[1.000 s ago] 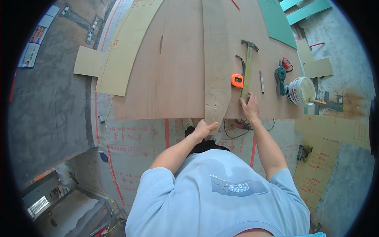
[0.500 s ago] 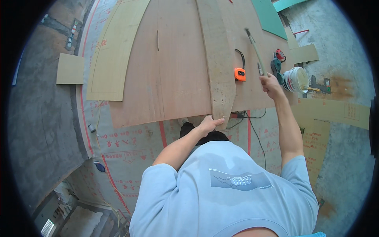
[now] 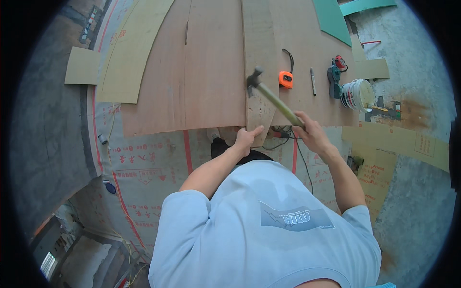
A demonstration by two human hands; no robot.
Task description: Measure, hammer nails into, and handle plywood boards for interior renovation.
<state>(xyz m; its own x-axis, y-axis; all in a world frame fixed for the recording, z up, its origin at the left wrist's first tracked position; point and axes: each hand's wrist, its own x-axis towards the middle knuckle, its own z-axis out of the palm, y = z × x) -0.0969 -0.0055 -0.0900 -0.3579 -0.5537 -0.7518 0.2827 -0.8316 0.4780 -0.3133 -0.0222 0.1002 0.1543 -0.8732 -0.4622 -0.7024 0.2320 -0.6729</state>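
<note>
A long, worn wooden board (image 3: 259, 43) lies lengthwise on a pinkish plywood sheet (image 3: 163, 96), its narrowed end sticking out past the sheet's near edge. My left hand (image 3: 246, 140) grips that end. My right hand (image 3: 309, 132) is closed round the handle of a claw hammer (image 3: 281, 105), whose head is angled up and left, over the board. Just right of the board sit an orange tape measure (image 3: 285, 79), a marker pen (image 3: 313, 81), a green power tool (image 3: 334, 81), a small red tool (image 3: 341, 62) and a white bucket (image 3: 354, 96) with a brush.
Cream sheets (image 3: 124, 57) lie at the left, green panels (image 3: 329, 19) at the far right. Printed protective sheeting (image 3: 144, 173) covers the floor below, with a cable (image 3: 307, 177), a pipe fitting (image 3: 102, 139) and further cream sheeting (image 3: 394, 137).
The hammer was lying on the plywood; my right hand picked it up and has swung its head leftward over the board. My left hand still holds the board's end.
</note>
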